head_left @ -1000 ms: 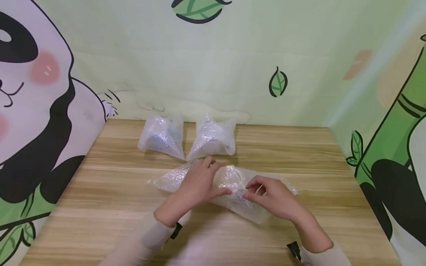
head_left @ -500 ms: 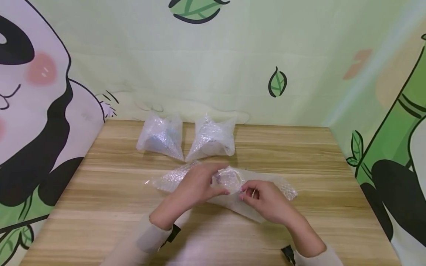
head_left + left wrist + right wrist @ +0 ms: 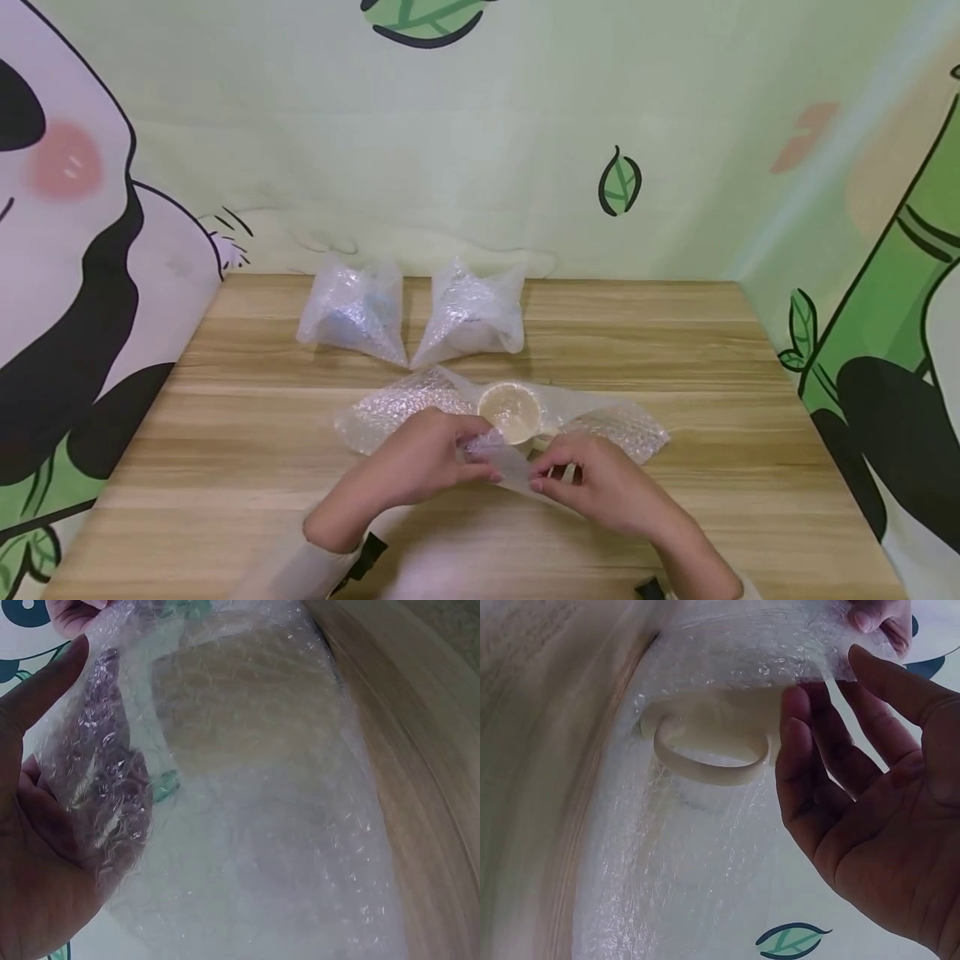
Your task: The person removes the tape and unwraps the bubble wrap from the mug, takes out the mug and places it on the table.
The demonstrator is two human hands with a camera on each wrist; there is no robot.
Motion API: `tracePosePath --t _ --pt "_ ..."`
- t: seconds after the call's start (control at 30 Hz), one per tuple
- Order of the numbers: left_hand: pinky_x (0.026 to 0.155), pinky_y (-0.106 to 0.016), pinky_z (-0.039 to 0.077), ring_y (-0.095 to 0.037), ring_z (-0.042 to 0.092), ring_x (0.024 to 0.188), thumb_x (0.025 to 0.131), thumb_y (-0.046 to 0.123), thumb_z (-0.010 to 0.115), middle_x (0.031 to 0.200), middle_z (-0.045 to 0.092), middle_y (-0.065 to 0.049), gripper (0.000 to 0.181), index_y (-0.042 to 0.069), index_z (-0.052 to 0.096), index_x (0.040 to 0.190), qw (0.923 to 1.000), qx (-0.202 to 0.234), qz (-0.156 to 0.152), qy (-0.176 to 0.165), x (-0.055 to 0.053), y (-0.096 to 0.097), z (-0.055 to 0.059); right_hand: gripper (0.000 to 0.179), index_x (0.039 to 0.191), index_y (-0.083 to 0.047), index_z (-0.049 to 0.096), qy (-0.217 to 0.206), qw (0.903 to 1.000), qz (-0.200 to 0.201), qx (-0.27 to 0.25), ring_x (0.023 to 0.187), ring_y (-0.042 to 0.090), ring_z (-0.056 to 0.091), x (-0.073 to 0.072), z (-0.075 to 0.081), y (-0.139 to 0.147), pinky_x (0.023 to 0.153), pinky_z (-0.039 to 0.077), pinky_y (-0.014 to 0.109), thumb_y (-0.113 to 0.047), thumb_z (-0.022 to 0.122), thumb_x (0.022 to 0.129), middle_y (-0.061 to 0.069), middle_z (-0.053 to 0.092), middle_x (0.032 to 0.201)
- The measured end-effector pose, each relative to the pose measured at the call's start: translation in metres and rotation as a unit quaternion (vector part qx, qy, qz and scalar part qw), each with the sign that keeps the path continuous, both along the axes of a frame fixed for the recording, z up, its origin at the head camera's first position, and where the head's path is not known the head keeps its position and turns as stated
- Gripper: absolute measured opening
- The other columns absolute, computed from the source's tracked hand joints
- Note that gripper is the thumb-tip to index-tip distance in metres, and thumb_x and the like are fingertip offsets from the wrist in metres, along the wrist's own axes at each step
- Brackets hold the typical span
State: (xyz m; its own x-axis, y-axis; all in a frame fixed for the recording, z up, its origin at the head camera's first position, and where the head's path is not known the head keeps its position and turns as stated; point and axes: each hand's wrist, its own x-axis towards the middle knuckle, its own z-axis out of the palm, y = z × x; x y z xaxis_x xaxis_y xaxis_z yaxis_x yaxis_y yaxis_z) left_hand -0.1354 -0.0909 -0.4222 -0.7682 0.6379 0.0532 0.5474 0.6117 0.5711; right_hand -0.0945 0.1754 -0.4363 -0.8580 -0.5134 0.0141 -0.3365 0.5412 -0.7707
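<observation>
- Head view: the mug [image 3: 512,410] stands upright amid the wrap [image 3: 416,402], just beyond the left hand [image 3: 420,458] and right hand [image 3: 603,482].
- The left grips the wrap's near edge; the right seems to pinch it too, though that's unclear.
- The handle [image 3: 712,775] faces the right hand.

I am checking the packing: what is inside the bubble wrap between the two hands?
A cream mug; its handle shows. Its side facing the left hand looks blurred through the bubble wrap; its underside is hidden.

Pale beige sleeves [image 3: 295,572] are worn, with a small black piece [image 3: 368,556] beside each.
</observation>
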Motion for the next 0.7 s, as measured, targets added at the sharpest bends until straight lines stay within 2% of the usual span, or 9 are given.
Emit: tracePosePath --t 0.13,0.2,0.3,0.37,0.47,0.57,0.7 --pt "0.059 -0.02 0.043 0.001 0.046 0.06 0.083 0.044 0.085 0.063 0.049 0.02 0.026 0.026 0.066 0.084 0.9999 0.003 -0.009 -0.012 0.005 -0.005 0.0 0.005 0.099 -0.028 0.079 -0.013 0.9999 0.01 -0.005 0.086 -0.001 0.065 0.004 -0.001 -0.001 0.073 0.057 0.023 -0.027 0.074 0.096 -0.018 0.072 0.092" --pt "0.061 -0.02 0.045 0.001 0.05 0.063 0.084 0.046 0.084 0.069 0.057 0.022 0.023 0.028 0.071 0.09 0.9997 0.01 -0.01 -0.021 0.006 -0.007 -0.001 0.005 0.099 -0.027 0.079 -0.021 0.9996 0.015 -0.011 0.086 0.0 0.066 0.005 -0.002 -0.002 0.075 0.058 0.023 -0.027 0.074 0.097 -0.018 0.072 0.092" --pt "0.065 -0.021 0.049 0.001 0.056 0.068 0.088 0.054 0.078 0.08 0.067 0.022 0.033 0.029 0.077 0.108 0.9985 0.026 -0.021 -0.043 0.007 -0.013 -0.003 0.009 0.1 -0.025 0.078 -0.034 0.9989 0.027 -0.018 0.086 0.0 0.067 0.007 -0.004 -0.004 0.076 0.057 0.023 -0.03 0.072 0.098 -0.018 0.072 0.091" --pt "0.069 -0.022 0.051 0.001 0.058 0.071 0.095 0.057 0.067 0.084 0.068 0.022 0.039 0.028 0.076 0.12 0.997 0.036 -0.03 -0.062 0.007 -0.018 -0.004 0.01 0.1 -0.024 0.078 -0.04 0.9985 0.033 -0.02 0.086 0.0 0.067 0.008 -0.006 -0.005 0.077 0.057 0.023 -0.031 0.071 0.098 -0.018 0.072 0.091" --pt "0.077 -0.026 0.054 0.0 0.06 0.076 0.106 0.053 0.049 0.085 0.068 0.018 0.042 0.025 0.072 0.129 0.9948 0.04 -0.036 -0.086 0.006 -0.027 -0.005 0.01 0.103 -0.024 0.078 -0.037 0.9984 0.042 -0.013 0.086 -0.002 0.065 0.01 -0.009 -0.006 0.078 0.058 0.024 -0.031 0.071 0.099 -0.018 0.072 0.093" --pt "0.089 -0.033 0.056 -0.001 0.065 0.092 0.111 0.049 0.039 0.098 0.073 0.015 0.045 0.025 0.068 0.134 0.9938 0.026 -0.03 -0.103 0.006 -0.035 -0.007 0.013 0.108 -0.022 0.078 -0.033 0.9979 0.056 0.0 0.089 -0.003 0.065 0.012 -0.012 -0.007 0.08 0.059 0.025 -0.028 0.071 0.099 -0.015 0.074 0.098" --pt "0.101 -0.043 0.055 -0.01 0.068 0.115 0.107 0.055 0.047 0.124 0.074 0.005 0.05 0.023 0.063 0.14 0.9927 -0.011 -0.025 -0.117 0.006 -0.042 -0.008 0.02 0.116 -0.019 0.077 -0.032 0.9964 0.077 0.013 0.095 -0.003 0.067 0.014 -0.014 -0.007 0.085 0.059 0.028 -0.028 0.071 0.099 -0.011 0.076 0.106"
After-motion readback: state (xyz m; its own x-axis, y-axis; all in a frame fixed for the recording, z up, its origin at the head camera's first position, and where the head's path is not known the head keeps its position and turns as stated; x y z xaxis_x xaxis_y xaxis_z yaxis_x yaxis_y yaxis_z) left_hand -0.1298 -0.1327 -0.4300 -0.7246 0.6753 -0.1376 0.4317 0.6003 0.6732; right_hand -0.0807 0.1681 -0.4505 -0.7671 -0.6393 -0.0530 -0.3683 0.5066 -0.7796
